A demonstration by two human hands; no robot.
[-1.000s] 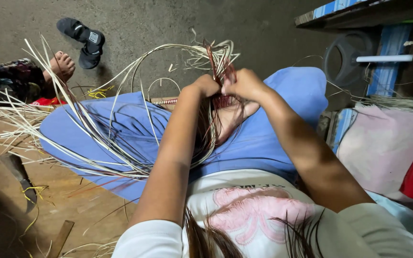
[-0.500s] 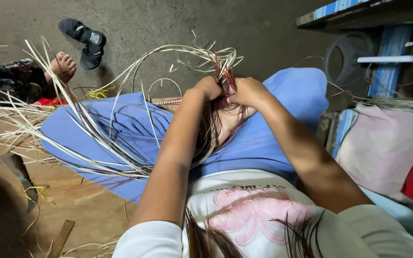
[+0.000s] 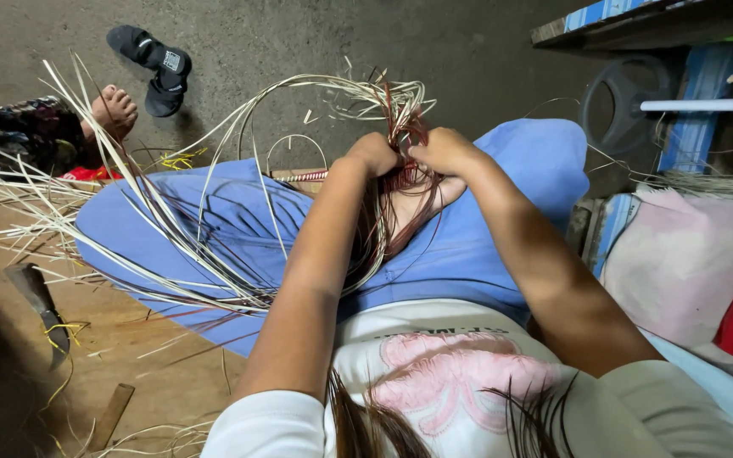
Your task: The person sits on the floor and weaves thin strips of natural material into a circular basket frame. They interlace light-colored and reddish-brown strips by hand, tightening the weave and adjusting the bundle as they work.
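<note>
Both fists clamped on one tangle of weaving strips

Head cam: left hand (image 3: 372, 154) and right hand (image 3: 444, 151) pinch the dark red strips (image 3: 400, 127) at 12 o'clock, fingertips hidden. Pale strips (image 3: 214, 144) fan toward 9 across blue trousers (image 3: 214, 220). Concrete floor (image 3: 299, 42), sandals (image 3: 153, 64) at 11, wooden platform (image 3: 10, 339) at 8. Same pinch as half a second ago.

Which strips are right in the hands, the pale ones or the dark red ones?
The dark red strips: both the left hand and right hand pinch that reddish bundle. The pale strips fan away over the blue lap, untouched by the fingers.
</note>
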